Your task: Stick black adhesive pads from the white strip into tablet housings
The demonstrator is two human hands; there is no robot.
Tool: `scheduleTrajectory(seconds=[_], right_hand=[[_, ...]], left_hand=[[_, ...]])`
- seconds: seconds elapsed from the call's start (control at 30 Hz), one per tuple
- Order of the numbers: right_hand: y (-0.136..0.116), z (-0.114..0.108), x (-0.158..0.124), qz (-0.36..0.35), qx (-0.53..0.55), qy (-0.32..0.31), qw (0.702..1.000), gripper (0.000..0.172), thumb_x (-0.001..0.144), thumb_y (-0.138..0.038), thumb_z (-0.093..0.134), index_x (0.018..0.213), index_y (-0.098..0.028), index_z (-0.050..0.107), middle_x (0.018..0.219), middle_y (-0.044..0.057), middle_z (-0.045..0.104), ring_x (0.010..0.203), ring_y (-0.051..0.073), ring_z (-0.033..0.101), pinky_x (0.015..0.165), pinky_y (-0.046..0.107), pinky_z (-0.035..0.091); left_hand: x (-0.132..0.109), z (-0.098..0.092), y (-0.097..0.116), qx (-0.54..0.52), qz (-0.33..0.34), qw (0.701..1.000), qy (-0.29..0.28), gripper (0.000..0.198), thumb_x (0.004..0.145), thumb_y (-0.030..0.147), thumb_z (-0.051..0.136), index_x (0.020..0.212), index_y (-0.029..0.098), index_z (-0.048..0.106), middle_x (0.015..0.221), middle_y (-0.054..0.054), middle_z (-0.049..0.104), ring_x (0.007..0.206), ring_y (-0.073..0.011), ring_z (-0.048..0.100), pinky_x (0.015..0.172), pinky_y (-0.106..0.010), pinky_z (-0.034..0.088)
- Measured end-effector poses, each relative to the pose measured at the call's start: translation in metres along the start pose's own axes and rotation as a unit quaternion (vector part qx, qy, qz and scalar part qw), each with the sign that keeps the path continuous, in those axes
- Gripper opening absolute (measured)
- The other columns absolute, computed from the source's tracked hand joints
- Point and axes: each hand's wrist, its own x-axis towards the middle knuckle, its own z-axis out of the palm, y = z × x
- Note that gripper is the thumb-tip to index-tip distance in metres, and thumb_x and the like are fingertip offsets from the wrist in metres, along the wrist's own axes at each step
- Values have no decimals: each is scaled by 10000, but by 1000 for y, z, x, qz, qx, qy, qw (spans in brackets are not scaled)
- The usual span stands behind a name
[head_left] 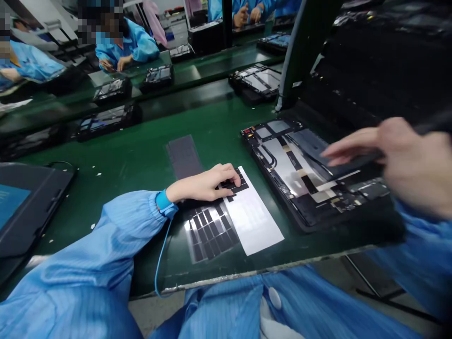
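Note:
My left hand (pixel 212 182) rests on a white sheet (pixel 259 221) bearing rows of black rectangular stickers (pixel 240 182). Its thumb and forefinger are apart, with the fingertips touching the sticker rows. My right hand (pixel 399 157), smeared by motion, hovers over the right side of an opened tablet-like device (pixel 287 169). Its fingers point left, and whether anything is between them cannot be made out. Inside the device show silver panels, dark ribbon cables and a dark flap-like piece (pixel 314 148). A blue wrist strap (pixel 164 202) with a cord circles my left wrist.
A clear sheet of black stickers (pixel 212 230) and a dark film sheet (pixel 183 157) lie near my left hand. At left sits a dark case (pixel 42 197). Several opened devices line the far bench, including one (pixel 259 80) by a dark post (pixel 307 52). Co-workers in blue sit beyond.

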Motion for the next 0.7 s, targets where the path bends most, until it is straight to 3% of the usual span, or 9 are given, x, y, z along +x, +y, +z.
scheduleTrajectory(seconds=[0.07,0.13,0.23,0.37,0.53,0.63,0.7], right_hand=[[-29,27,5,-31,78,-135,987,584,865,-556,292,635,-142,633,641,84,613,546,127,566,568,291,437],[-46,52,9,-148,114,-252,949,417,846,-477,427,679,-149,625,696,57,619,605,125,575,586,265,442],[-53,79,13,-279,104,-327,897,174,802,-319,558,820,-155,613,793,29,623,693,111,576,615,224,437],[-47,93,15,-295,90,-325,894,134,794,-266,577,826,-137,589,722,9,605,614,86,565,569,202,425],[-50,94,14,-315,91,-282,901,135,783,-262,579,715,-145,577,660,5,573,565,89,545,526,211,428],[-52,84,15,-270,127,-271,915,160,772,-276,591,675,-159,539,608,-4,559,520,100,565,474,214,448],[-48,73,19,-224,165,-203,939,190,756,-301,613,668,-168,512,605,-3,557,514,120,590,459,229,474]], left_hand=[[1,1,-3,-6,4,1000,0,175,848,223,480,1012,163,493,1012,-50,462,937,-163,410,849,-277,352],[3,1,-6,-6,13,1000,1,167,839,229,494,993,162,494,991,-48,462,927,-166,410,849,-283,352],[5,1,-8,-3,26,1000,6,145,834,218,491,962,150,490,967,-51,460,919,-170,406,869,-303,343],[7,1,-8,-4,29,1000,-3,125,831,194,471,941,140,496,943,-53,460,912,-177,404,870,-320,342],[8,0,-8,0,19,1000,-10,202,827,190,473,1023,145,498,997,-60,465,940,-187,403,874,-331,342],[6,-3,-6,-3,13,1000,-13,202,816,174,482,1016,155,503,1006,-55,469,942,-182,408,872,-322,349],[6,-4,-3,2,14,1000,-17,192,809,160,483,999,163,509,989,-48,475,922,-174,418,859,-313,357]])
